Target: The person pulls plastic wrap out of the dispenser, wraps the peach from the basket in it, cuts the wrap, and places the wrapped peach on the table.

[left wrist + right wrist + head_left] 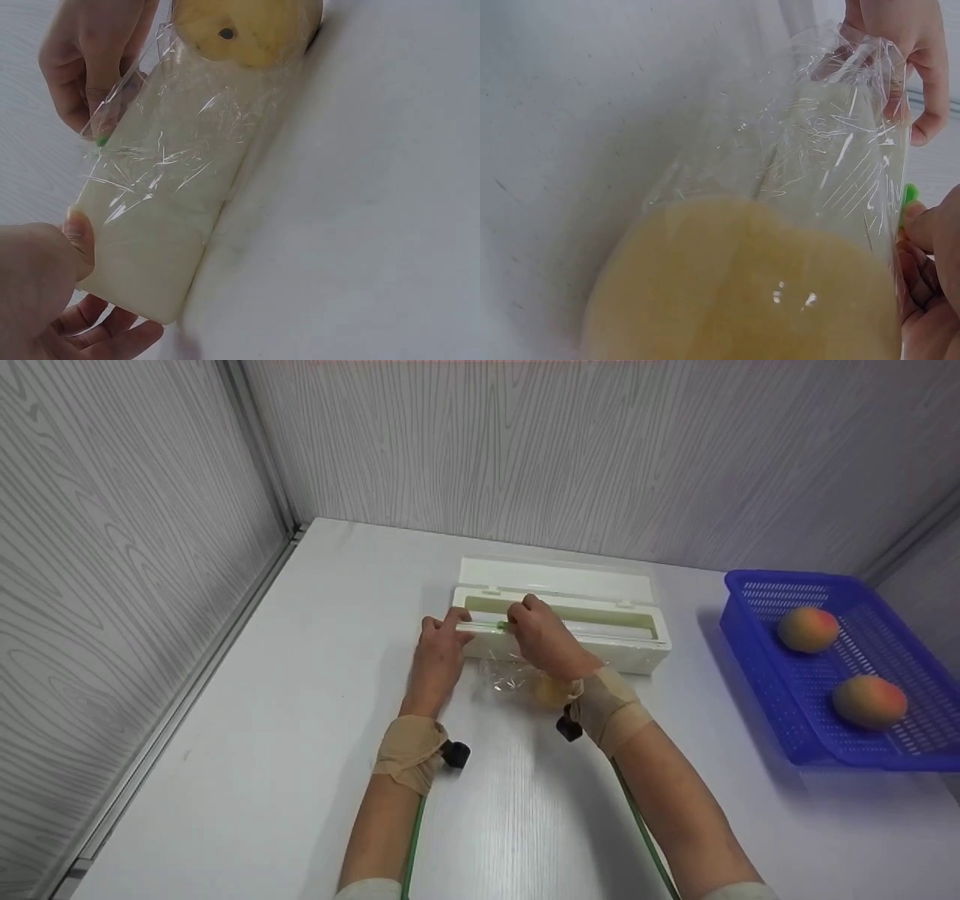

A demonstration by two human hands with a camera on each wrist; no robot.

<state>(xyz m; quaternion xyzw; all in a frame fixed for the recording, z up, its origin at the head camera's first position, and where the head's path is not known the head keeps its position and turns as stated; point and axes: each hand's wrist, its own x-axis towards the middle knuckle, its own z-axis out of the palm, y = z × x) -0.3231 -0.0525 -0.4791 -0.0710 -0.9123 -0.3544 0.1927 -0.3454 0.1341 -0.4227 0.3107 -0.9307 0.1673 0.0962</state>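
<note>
A long white cling film box (pixel 630 658) lies with its lid (pixel 555 576) tipped back and a roll (pixel 607 631) of film inside. My left hand (pixel 441 652) grips its left end, thumb on the front wall and fingers around the corner. Along the front top edge, my right hand (pixel 546 636) pinches a small green slide cutter (pixel 502 625), about a third of the way from the left. Clear cling film (pixel 161 161) hangs crinkled down the box front and over a yellow mango-like fruit (pixel 247 26). In the head view, my right wrist partly hides that fruit.
A blue plastic basket (pixel 757 690) stands on the right with two red-and-yellow fruits (pixel 808 630) in it. Behind the box rises a wood-grain panel (pixel 487 457), and another panel (pixel 112 547) borders the white table (pixel 285 720) on the left.
</note>
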